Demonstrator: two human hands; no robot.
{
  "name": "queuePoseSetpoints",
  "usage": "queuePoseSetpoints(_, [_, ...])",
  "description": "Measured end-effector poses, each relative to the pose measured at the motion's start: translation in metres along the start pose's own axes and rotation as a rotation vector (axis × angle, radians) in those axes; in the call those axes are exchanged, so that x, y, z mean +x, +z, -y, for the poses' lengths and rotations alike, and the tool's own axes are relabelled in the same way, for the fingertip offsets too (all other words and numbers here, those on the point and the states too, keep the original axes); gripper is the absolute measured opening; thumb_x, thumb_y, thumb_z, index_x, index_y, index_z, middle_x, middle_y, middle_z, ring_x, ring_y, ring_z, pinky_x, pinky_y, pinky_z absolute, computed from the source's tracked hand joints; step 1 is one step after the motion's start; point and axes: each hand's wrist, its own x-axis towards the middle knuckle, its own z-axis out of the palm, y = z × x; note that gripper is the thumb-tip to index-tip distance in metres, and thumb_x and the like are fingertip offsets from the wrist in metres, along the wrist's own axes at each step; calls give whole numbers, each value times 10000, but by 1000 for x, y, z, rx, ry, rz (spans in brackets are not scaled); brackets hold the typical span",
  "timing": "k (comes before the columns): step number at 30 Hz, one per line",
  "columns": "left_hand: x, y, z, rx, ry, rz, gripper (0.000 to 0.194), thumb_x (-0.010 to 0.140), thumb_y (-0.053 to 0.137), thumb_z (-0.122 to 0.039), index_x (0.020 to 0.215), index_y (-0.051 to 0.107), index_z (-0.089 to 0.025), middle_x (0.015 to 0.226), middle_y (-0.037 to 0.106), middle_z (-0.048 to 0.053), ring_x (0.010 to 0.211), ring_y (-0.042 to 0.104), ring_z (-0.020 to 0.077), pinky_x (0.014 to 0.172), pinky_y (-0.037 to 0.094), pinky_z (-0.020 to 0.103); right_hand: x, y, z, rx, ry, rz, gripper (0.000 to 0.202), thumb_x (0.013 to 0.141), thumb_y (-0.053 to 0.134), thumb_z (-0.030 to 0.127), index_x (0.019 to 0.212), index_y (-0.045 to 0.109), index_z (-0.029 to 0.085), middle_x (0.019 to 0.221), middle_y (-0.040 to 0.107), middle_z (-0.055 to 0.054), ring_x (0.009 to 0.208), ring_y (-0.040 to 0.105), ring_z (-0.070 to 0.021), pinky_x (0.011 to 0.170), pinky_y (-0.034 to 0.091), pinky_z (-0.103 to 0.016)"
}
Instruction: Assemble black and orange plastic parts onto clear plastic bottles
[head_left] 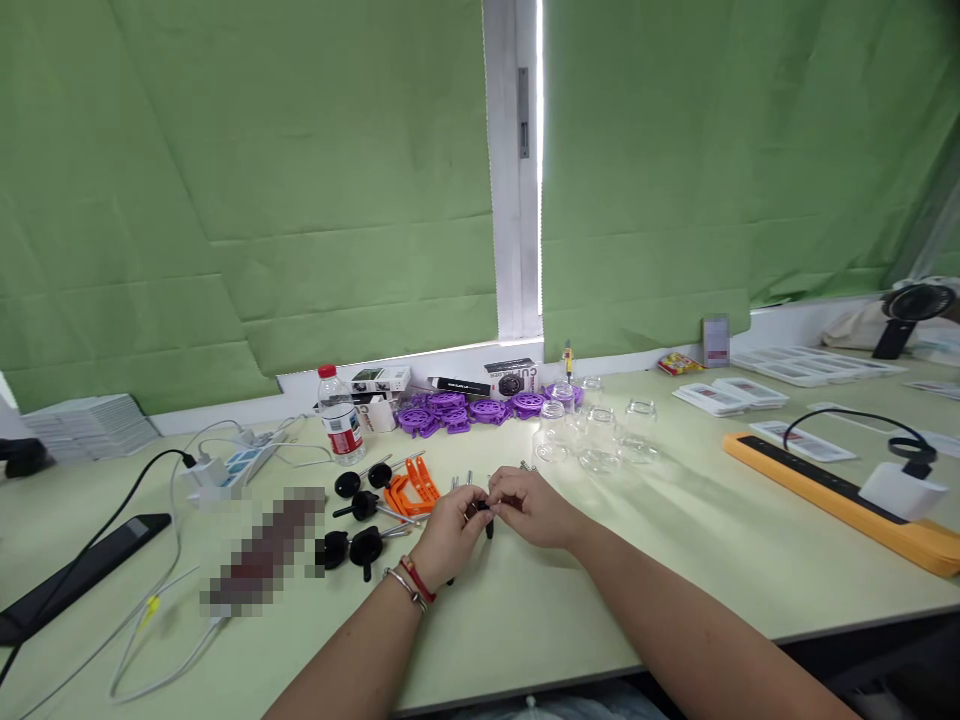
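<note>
Above the middle of the table, my left hand (452, 527) and my right hand (531, 506) meet, fingertips pinched together. Between them is a small black part (483, 506), mostly covered by the fingers, with a black end pointing down below them. Its exact kind does not show. Left of my left hand lie several black round-headed parts (366, 546) with metal rods. Orange plastic frames (414, 490) lie just behind that hand. A few metal rod ends (469, 477) show beyond my fingers.
Purple plastic parts (488, 411) are heaped at the back, beside clear glass jars (599, 440) and a water bottle (341, 418). A power strip (251, 460), cables and a dark tablet-like device (90, 572) lie left. An orange-and-black bar (814, 485) lies right.
</note>
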Motion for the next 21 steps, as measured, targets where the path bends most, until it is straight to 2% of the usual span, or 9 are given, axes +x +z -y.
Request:
queuePoseSetpoints(4, [-1, 0, 0, -61, 7, -22, 176, 794, 513, -264, 951, 513, -183, 772, 545, -1, 629, 450, 109, 603, 381, 228, 1, -1, 5, -5, 14, 20, 142, 768, 519, 116, 799, 631, 196, 839, 573, -22, 649, 517, -99, 609, 424, -226])
queuePoseSetpoints(6, [-1, 0, 0, -55, 5, -18, 152, 795, 510, -269, 921, 516, -185, 727, 522, -15, 614, 433, 108, 593, 370, 225, 1, -4, 2, 4, 43, 15, 136, 769, 516, 138, 823, 628, 192, 863, 587, -24, 632, 508, -93, 615, 426, -228])
queuePoseSetpoints(8, [-1, -1, 0, -18, -18, -9, 113, 796, 507, -283, 840, 530, -182, 651, 488, -29, 595, 423, 111, 577, 357, 226, 2, -9, -6, 7, 132, -59, 145, 780, 504, 178, 865, 621, 186, 864, 605, -28, 626, 508, -96, 620, 429, -234])
queuePoseSetpoints(11, [-1, -4, 2, 94, -59, -8, 115, 789, 514, -295, 796, 555, -188, 623, 511, -27, 598, 454, 125, 571, 347, 234, 3, -22, -23, -36, 374, -265, 203, 789, 484, 264, 920, 613, 177, 803, 615, -27, 591, 494, -106, 581, 417, -240])
queuePoseSetpoints(13, [-1, -7, 4, 212, -85, 17, 118, 782, 523, -300, 792, 579, -197, 641, 553, -16, 610, 481, 138, 571, 336, 242, 3, -32, -34, -105, 504, -332, 194, 761, 513, 298, 853, 629, 174, 750, 611, -23, 598, 503, -117, 570, 406, -238])
queuePoseSetpoints(15, [-2, -9, 6, 311, -100, 59, 115, 776, 534, -300, 785, 599, -205, 675, 591, 0, 641, 510, 155, 579, 331, 251, 2, -40, -39, -184, 573, -277, 163, 718, 562, 313, 749, 643, 175, 691, 599, -17, 599, 508, -125, 551, 386, -232])
queuePoseSetpoints(17, [-2, -10, 9, 355, -81, 85, 111, 774, 541, -293, 775, 612, -208, 723, 618, 19, 695, 532, 176, 607, 344, 265, 0, -44, -39, -253, 580, -153, 148, 682, 606, 320, 674, 648, 178, 656, 590, -13, 586, 502, -124, 526, 359, -226])
queuePoseSetpoints(21, [-2, -12, 15, 361, -26, 92, 101, 756, 571, -278, 723, 624, -199, 776, 635, 49, 782, 545, 212, 692, 377, 308, -1, -39, -29, -363, 576, 67, 106, 632, 659, 299, 637, 665, 193, 649, 607, -5, 563, 502, -122, 492, 322, -225])
